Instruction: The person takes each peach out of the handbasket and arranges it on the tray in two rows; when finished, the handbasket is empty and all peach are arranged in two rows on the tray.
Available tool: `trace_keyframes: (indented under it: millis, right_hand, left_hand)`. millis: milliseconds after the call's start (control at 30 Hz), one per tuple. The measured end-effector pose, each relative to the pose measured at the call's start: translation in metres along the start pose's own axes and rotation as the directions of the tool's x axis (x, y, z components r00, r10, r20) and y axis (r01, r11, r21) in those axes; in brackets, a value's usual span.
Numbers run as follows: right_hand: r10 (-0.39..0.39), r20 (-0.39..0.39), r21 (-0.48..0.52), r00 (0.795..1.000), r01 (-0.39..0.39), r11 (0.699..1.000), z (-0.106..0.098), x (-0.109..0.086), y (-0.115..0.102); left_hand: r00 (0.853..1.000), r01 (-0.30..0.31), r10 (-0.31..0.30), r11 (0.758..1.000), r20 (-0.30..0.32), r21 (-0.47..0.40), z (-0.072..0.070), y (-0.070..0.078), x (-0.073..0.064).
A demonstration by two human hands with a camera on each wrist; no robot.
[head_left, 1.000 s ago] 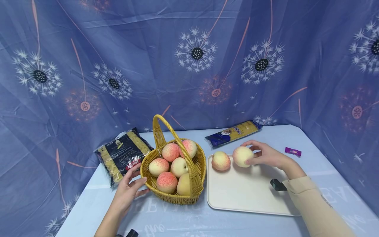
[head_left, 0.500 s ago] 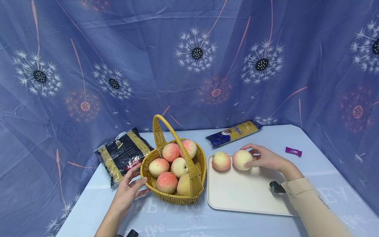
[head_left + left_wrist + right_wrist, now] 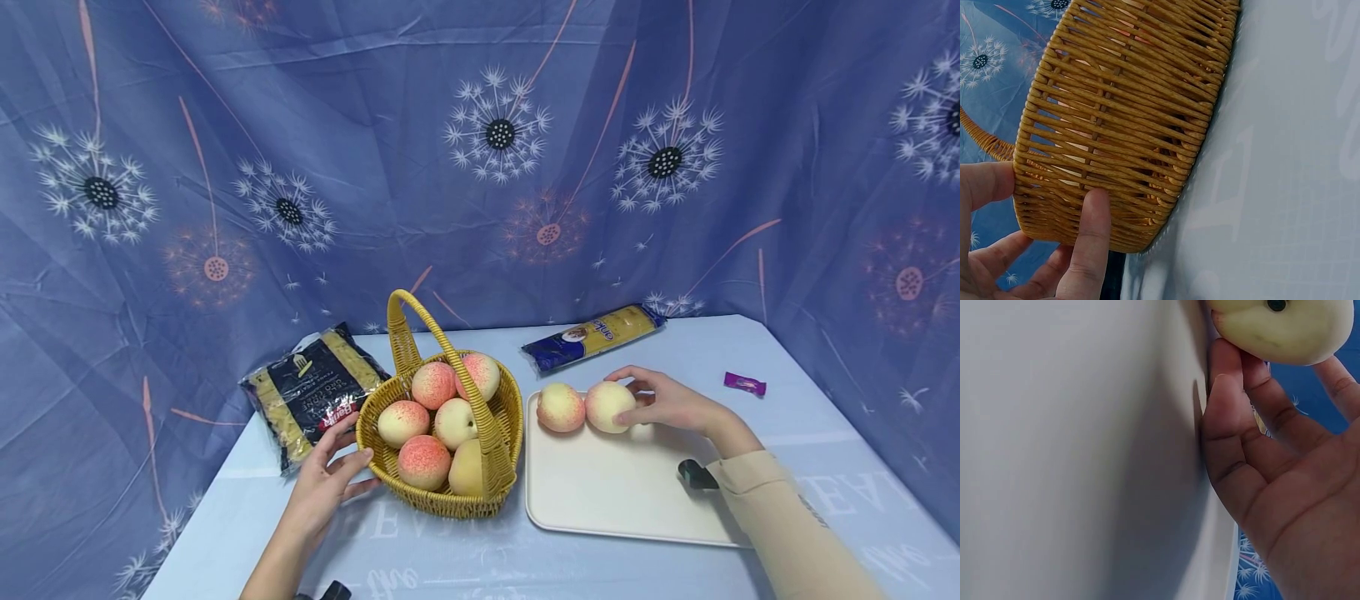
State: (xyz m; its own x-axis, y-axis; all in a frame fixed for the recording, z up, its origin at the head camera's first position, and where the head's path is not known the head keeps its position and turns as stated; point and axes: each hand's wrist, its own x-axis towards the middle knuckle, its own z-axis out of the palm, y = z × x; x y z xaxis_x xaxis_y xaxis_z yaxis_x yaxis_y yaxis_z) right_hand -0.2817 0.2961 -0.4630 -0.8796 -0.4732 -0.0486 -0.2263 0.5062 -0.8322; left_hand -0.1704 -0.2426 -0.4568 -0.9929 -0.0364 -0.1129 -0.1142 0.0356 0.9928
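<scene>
A yellow wicker basket (image 3: 442, 504) with a tall arched handle holds several pink-and-cream peaches (image 3: 423, 462). My left hand (image 3: 324, 479) rests its fingertips against the basket's left end, thumb at the rim. In the left wrist view, one straight finger (image 3: 1092, 219) lies against the woven wall. Over the cream tray (image 3: 622, 500), my right hand (image 3: 667, 404) holds a pale peach (image 3: 609, 407) between thumb and fingers, close to the tray surface. That peach sits right beside another blushed peach (image 3: 560, 407). In the right wrist view, the pale peach (image 3: 1291, 331) shows its dark stem hollow.
Left of the basket lies a dark pasta bag (image 3: 311, 387), partly tucked behind it. A blue-and-yellow pasta packet (image 3: 596, 336) lies behind the tray. A small purple wrapped candy (image 3: 745, 383) is at the right. A blue dandelion-print cloth (image 3: 480, 167) hangs behind the table.
My right hand has lowered the pale peach slightly and moved it left, up against the other peach on the tray. My left hand and the basket have stayed in place.
</scene>
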Motion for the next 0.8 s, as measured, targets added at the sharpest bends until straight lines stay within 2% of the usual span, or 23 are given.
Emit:
trace_keyframes:
  millis: [233,400,800]
  right_hand:
    - [0.062,0.014,-0.007,0.998,-0.061,0.998,-0.0003,0.0009,-0.0001]
    - [0.063,0.034,0.01,0.997,-0.063,0.998,-0.0019,0.0006,-0.0016]
    - [0.077,0.024,0.025,0.997,-0.077,0.997,-0.0072,-0.0016,-0.0058]
  left_hand:
    - [1.0,0.008,-0.008,1.0,0.0,-0.006,-0.0001,0.0004,0.0004]
    - [1.0,0.007,-0.007,1.0,0.006,-0.007,-0.0001,0.0002,0.0007]
    - [1.0,0.004,-0.004,1.0,0.006,-0.006,-0.0001,0.0006,0.0005]
